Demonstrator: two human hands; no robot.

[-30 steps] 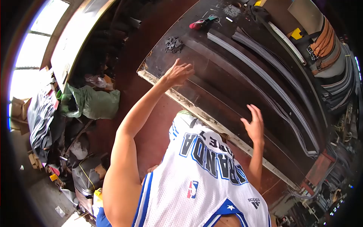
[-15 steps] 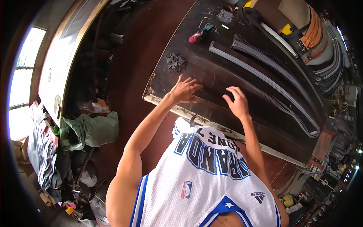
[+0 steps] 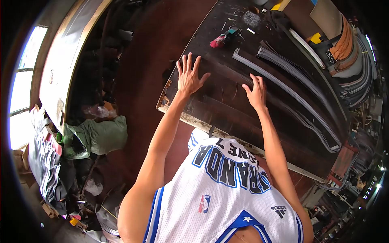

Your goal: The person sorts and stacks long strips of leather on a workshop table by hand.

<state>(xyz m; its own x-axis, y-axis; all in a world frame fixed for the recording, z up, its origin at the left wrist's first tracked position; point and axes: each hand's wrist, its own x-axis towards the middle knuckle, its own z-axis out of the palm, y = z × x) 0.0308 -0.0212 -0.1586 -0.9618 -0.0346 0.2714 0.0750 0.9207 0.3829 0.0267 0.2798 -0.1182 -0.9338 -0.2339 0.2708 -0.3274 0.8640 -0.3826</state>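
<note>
My left hand [image 3: 188, 79] is spread flat at the left edge of the dark tabletop [image 3: 219, 95], fingers pointing away from me. It holds nothing. Beside its fingertips, small dark shapes [image 3: 167, 73] lie off the table edge, too blurred to make out. My right hand [image 3: 257, 94] is over the table to the right, thumb and fingers apart, with nothing in it. The nearest thing to it is a bundle of long grey strips [image 3: 279, 73]. A second strip bundle [image 3: 300, 73] lies beyond that one.
A red and teal object [image 3: 221, 40] and a white stick [image 3: 251, 30] lie farther back. Orange straps [image 3: 342, 42] hang at the far right. On the floor to the left are a green sack [image 3: 107, 135] and stacked sheets [image 3: 44, 162].
My left hand has moved away from me and left, spreading its fingers. The small pile of dark scraps no longer shows in its place on the table. My right hand has shifted slightly away.
</note>
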